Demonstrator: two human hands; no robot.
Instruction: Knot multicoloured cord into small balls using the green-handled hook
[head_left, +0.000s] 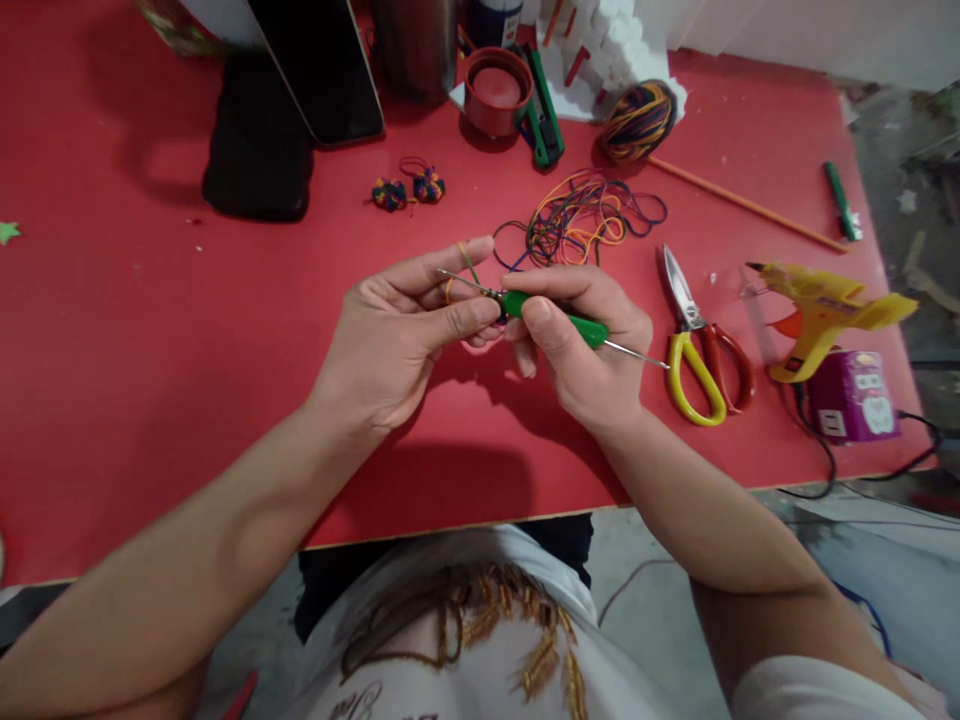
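Observation:
My right hand (592, 340) grips a crochet hook (574, 322) by its green handle. One thin metal end points left over my left fingers, the other sticks out toward the scissors. My left hand (409, 330) pinches a small piece of yarn work between thumb and fingers, mostly hidden by them. A strand of yarn (468, 262) loops over the left index finger. Behind the hands lies a loose tangle of multicoloured yarn (581, 222). Two small crocheted pieces (409, 190) rest farther back on the red table (187, 400).
Scissors (697, 345) with yellow and red handles lie right of my right hand. Beyond them are a yellow glue gun (825, 310) and a purple box (855, 395). A yarn ball (640, 120), an orange stick (750, 205), a green cutter (546, 115) and a phone (319, 70) stand or lie behind.

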